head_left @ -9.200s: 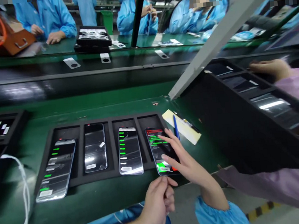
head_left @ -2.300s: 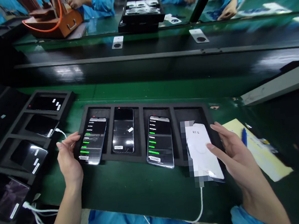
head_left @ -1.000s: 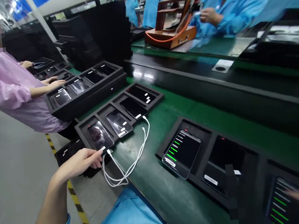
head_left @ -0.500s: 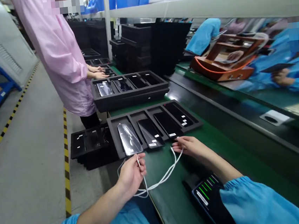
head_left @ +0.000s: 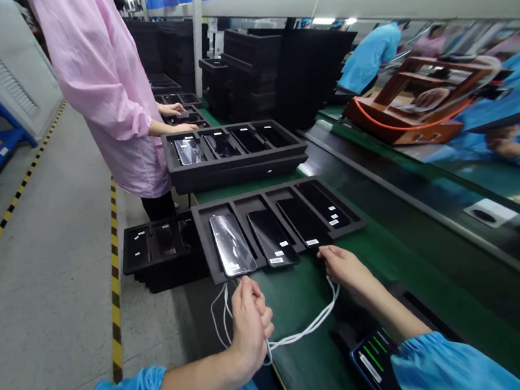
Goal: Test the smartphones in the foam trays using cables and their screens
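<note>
My left hand [head_left: 252,321] is closed on white cables [head_left: 307,332] just below the near edge of a black foam tray [head_left: 205,249]. The cables loop across to my right hand [head_left: 343,266], whose fingers pinch their ends by the lower end of a dark smartphone [head_left: 303,221]. Whether a plug touches that phone I cannot tell. Left of it in the tray lie another dark smartphone [head_left: 270,234] and a bright, reflective smartphone [head_left: 231,243]. A fourth smartphone [head_left: 323,204] fills the rightmost slot. White labels mark their lower ends.
Beneath my right forearm lies a phone with green bars on its screen [head_left: 372,356]. Another stacked tray of phones [head_left: 239,169] stands ahead, beside a co-worker in a pink smock [head_left: 108,99]. Lower trays [head_left: 161,266] sit left; a conveyor [head_left: 403,206] runs along the right.
Both hands and the cables have shifted slightly right in view. My left hand has turned and closed more tightly. The whole scene has also shifted a little as the camera moved.
</note>
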Demonstrator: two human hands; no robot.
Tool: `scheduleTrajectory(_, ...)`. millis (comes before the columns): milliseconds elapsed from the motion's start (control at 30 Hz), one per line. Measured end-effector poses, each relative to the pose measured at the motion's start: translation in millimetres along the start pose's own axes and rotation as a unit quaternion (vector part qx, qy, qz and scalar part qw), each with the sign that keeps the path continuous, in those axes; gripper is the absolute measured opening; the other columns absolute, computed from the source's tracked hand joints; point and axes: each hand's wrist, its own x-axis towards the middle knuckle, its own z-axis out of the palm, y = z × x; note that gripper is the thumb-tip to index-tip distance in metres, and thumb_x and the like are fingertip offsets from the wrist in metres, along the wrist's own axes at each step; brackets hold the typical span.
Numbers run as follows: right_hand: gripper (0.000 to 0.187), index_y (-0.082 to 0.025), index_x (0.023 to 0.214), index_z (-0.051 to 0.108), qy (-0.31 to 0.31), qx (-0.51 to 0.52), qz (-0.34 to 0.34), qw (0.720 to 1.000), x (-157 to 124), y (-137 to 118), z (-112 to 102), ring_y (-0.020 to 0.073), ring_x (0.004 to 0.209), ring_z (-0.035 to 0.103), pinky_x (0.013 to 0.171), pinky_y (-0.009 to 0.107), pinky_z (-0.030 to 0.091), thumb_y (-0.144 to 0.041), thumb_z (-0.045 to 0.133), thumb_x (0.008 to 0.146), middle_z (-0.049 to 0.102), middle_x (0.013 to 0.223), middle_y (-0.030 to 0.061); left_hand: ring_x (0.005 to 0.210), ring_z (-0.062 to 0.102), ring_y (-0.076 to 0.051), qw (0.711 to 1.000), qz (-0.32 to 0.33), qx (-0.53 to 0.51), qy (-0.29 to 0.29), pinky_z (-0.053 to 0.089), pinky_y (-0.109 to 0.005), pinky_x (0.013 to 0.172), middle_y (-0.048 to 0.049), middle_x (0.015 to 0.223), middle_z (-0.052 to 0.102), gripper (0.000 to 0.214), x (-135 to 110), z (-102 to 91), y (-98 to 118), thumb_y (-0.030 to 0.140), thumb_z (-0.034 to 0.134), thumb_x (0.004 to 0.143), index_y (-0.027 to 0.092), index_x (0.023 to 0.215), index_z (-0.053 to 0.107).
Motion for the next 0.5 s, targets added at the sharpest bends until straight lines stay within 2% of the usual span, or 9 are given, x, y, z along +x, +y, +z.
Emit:
scheduleTrajectory(133,0.022,-0.026,0.073,0.051,0.032,0.032,-0.012,0.999,-6.9,1.2,6.5,0.0102,0.04,0.028,0.041,0.023,0.019,-0.042,0.06,0.084,0.032,0.046,-0.0092,0.046,0.01,-0.004,0.999,-0.015,0.015,-0.034,0.005,-0.021,0.044,0.0152,0.057,0.025,0.091,-1.6,1.1,-1.1,0.097,0.086,0.046,0.026,0.081,0.042)
scheduleTrajectory(267,0.026,-0.026,0.07,0.05,0.061,0.068,-0.037,0.995,-14.1,0.2,14.5,0.0094,0.04,0.025,0.042,0.025,0.017,-0.047,0.063,0.079,0.029,0.044,-0.0097,0.047,0.013,-0.004,0.995,-0.032,0.05,-0.085,0.007,-0.02,0.044,0.0152,0.056,0.027,0.089,-3.9,4.4,-2.6,0.095,0.088,0.047,0.025,0.083,0.047)
scheduleTrajectory(500,0.053,-0.027,0.068,0.048,0.088,0.106,-0.075,0.988,-21.7,-0.6,26.9,0.0097,0.04,0.023,0.042,0.026,0.017,-0.076,0.068,0.073,0.025,0.043,-0.0112,0.048,0.013,-0.004,0.99,-0.06,0.07,-0.107,0.009,-0.018,0.044,0.0153,0.057,0.028,0.088,-8.3,3.3,-12.4,0.094,0.089,0.05,0.023,0.085,0.05)
